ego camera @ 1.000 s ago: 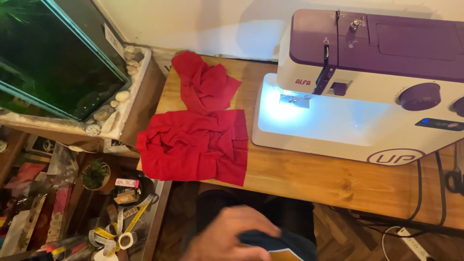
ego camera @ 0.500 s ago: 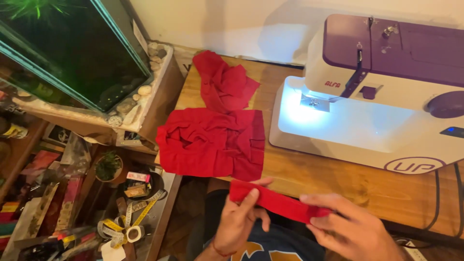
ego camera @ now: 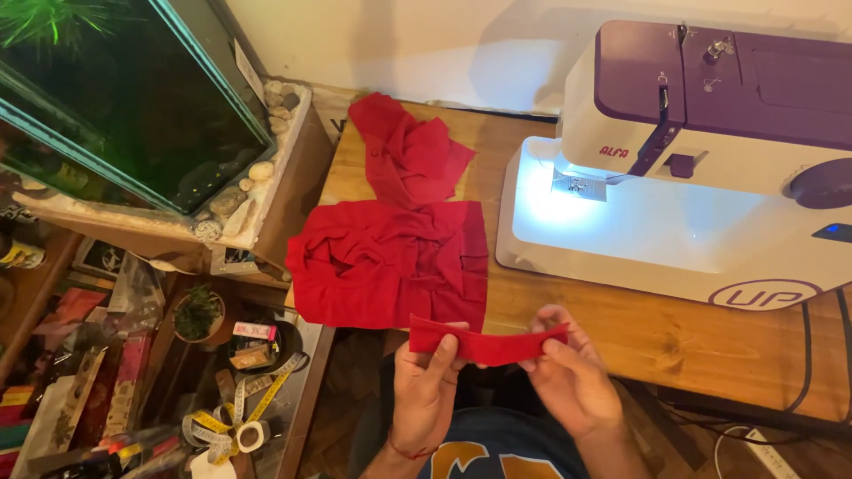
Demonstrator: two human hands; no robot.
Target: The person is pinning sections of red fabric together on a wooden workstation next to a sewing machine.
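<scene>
Wooden table (ego camera: pixel 621 328) stands against a pale wall and carries a white sewing machine (ego camera: pixel 692 177) with a purple top; its work light is on and falls bright on the bed under the needle. All positions below are taken from the sewing machine.

Just beside its base, on the side away from the handwheel, lies a pile of red fabric (ego camera: pixel 390 262), folded and creased, partly overhanging the table edge nearest the person. A second crumpled red piece (ego camera: pixel 404 151) lies beyond that pile, towards the wall, touching it.

In front of the machine, at the near table edge, the person holds a narrow red fabric strip (ego camera: pixel 484 344) stretched level between both hands. The left hand (ego camera: pixel 426 386) has its grip closed on one end of the strip, thumb over the cloth and fingers behind. The right hand (ego camera: pixel 568 377) pinches the other end between thumb and fingertips. The strip sits in the air, just short of the red pile and slightly overlapping its edge in view; whether they touch cannot be told.

Further out past the fabric stands a glass aquarium (ego camera: pixel 115 98) with stones along its ledge. Below it, a low shelf holds clutter, including a yellow measuring tape (ego camera: pixel 240 417) and a small potted plant (ego camera: pixel 200 312). Black cables (ego camera: pixel 812 355) hang from the table on the handwheel side.
</scene>
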